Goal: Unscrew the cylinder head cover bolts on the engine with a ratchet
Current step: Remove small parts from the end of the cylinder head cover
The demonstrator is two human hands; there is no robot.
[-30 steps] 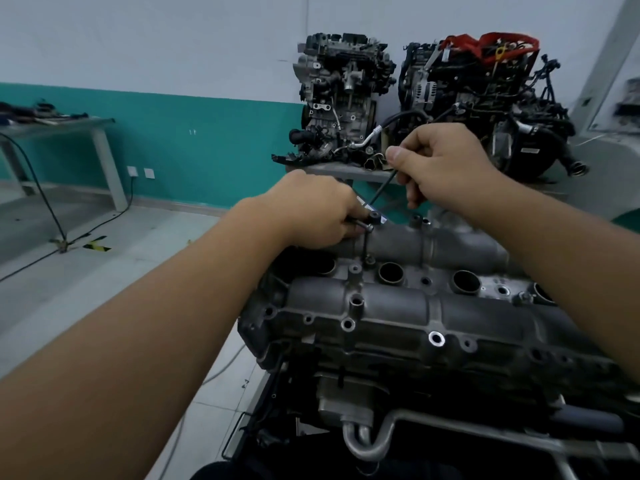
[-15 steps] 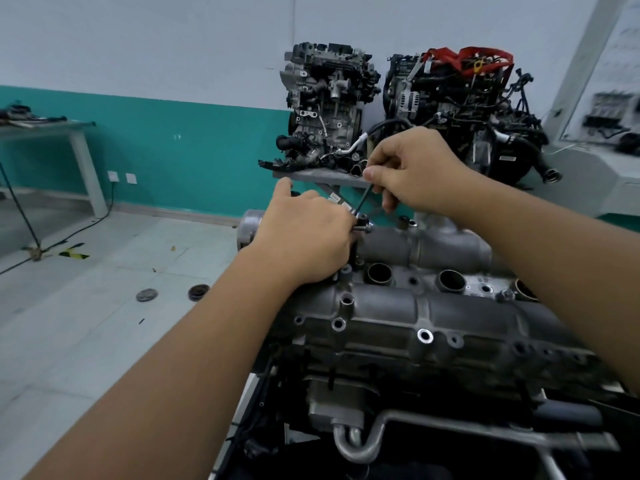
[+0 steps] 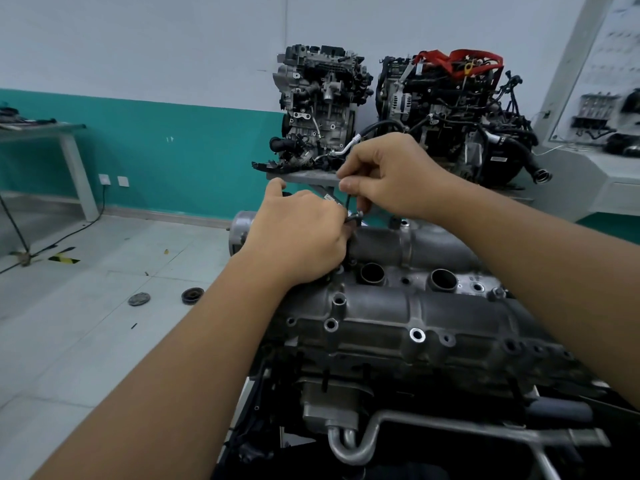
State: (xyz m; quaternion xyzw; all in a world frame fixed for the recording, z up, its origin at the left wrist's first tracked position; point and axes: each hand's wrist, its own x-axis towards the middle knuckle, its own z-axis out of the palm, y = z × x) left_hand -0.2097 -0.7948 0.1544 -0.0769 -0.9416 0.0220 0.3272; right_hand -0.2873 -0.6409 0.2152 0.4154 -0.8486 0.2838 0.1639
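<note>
Engine [image 3: 398, 327] fills lower centre, grey cylinder head cover [image 3: 391, 306] on top; left hand [image 3: 298, 237] curls over the ratchet [image 3: 353, 216] at the cover's far edge, right hand [image 3: 391, 174] pinching its thin dark handle above.

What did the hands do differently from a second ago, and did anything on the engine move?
The right hand swung the thin ratchet handle from a slant to nearly upright, pinching its top. The left hand kept holding the tool's head, its forefinger now stretched out. The cylinder head cover stayed put; the camera turned left, so two round parts on the floor show.
</note>
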